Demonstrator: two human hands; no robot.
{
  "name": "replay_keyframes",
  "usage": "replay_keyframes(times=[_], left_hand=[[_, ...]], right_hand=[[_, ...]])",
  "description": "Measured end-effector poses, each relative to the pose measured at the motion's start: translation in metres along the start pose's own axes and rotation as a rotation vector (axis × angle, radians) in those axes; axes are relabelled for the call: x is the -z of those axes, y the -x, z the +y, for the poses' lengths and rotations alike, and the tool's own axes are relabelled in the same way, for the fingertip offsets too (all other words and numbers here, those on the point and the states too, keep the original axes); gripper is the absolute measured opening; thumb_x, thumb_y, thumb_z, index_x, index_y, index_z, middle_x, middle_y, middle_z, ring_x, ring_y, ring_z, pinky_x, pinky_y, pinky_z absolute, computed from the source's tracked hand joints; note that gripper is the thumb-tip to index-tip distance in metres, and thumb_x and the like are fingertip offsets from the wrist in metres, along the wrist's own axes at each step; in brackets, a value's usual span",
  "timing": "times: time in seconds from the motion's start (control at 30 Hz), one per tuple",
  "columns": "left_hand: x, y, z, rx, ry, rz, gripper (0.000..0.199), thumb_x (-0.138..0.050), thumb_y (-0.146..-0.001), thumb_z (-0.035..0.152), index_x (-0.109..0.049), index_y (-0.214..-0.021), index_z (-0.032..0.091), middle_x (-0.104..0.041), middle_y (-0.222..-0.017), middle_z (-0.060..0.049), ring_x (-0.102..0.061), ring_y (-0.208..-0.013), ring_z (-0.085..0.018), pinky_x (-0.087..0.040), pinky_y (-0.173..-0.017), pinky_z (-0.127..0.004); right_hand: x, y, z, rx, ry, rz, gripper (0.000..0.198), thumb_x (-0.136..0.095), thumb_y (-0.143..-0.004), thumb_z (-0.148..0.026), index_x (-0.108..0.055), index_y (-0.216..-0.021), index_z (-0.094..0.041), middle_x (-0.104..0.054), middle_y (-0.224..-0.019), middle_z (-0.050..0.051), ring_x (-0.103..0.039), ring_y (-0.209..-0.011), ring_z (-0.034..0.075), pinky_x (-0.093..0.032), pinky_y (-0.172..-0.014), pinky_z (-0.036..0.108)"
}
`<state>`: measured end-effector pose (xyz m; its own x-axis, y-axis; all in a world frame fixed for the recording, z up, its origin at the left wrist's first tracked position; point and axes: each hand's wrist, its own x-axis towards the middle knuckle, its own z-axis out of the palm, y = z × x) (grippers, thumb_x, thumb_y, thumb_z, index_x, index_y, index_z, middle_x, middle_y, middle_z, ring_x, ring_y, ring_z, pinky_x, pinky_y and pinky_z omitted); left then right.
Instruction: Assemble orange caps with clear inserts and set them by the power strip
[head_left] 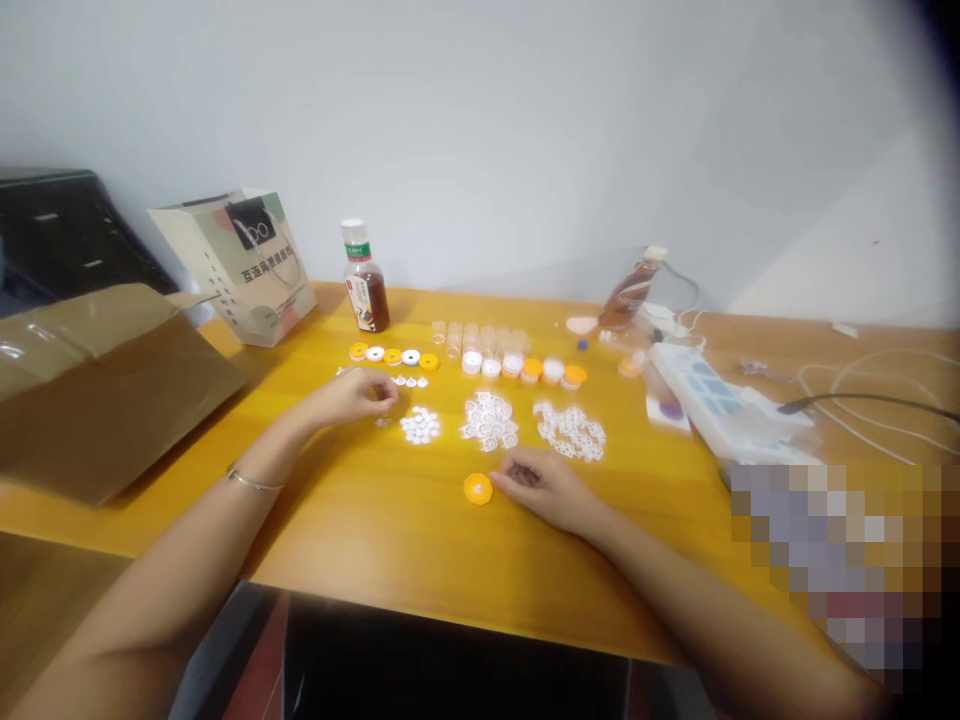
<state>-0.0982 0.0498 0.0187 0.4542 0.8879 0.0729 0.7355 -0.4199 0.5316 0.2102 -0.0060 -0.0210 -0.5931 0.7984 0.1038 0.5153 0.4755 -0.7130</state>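
My left hand is bent over the table with thumb and fingertips pressed together, above a few tiny clear-looking pieces. Whatever it may pinch is too small to make out. Right of it lies a pile of small white round pieces. Close to my right hand, an orange scalloped disc with a pale centre lies flat. The curled right fingers hold its right edge. Beyond are two piles of white openwork pieces, the middle pile and the right pile.
Behind the piles run orange and white round caps and clear cups. A drink bottle stands upright; another bottle leans. A cardboard box and paper bag sit left, a white power strip right.
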Motion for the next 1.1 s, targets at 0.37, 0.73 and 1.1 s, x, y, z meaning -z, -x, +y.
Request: replay_keyframes(times=[0.37,0.73,1.1], left_hand=[[-0.067,0.000,0.064,-0.301,0.283,-0.126,0.011,-0.054,-0.075,0.017,-0.061,-0.083,0.014,-0.065,-0.081,-0.003,-0.057,-0.072,-0.011,-0.045,-0.067,-0.023],[-0.083,0.002,0.071,-0.329,0.142,0.000,0.012,-0.046,-0.085,0.020,-0.058,-0.088,0.016,-0.062,-0.083,-0.003,-0.055,-0.074,-0.012,-0.042,-0.070,-0.026],[-0.090,0.002,0.073,-0.459,-0.064,0.060,0.013,-0.046,-0.086,0.020,-0.059,-0.087,0.019,-0.062,-0.083,-0.001,-0.056,-0.079,-0.013,-0.035,-0.070,-0.027]], right_hand=[[-0.014,-0.002,-0.002,0.102,0.172,0.084,0.021,-0.061,-0.072,-0.030,-0.054,-0.089,-0.021,-0.050,-0.070,-0.001,-0.048,-0.064,0.013,-0.037,-0.059,0.024],[-0.012,-0.004,-0.001,0.083,0.133,0.103,0.023,-0.059,-0.075,-0.029,-0.057,-0.097,-0.022,-0.046,-0.063,-0.003,-0.045,-0.057,0.011,-0.036,-0.053,0.022],[-0.013,-0.005,0.000,0.086,0.132,0.101,0.019,-0.059,-0.075,-0.029,-0.057,-0.092,-0.021,-0.043,-0.061,-0.004,-0.043,-0.055,0.011,-0.035,-0.053,0.021]])
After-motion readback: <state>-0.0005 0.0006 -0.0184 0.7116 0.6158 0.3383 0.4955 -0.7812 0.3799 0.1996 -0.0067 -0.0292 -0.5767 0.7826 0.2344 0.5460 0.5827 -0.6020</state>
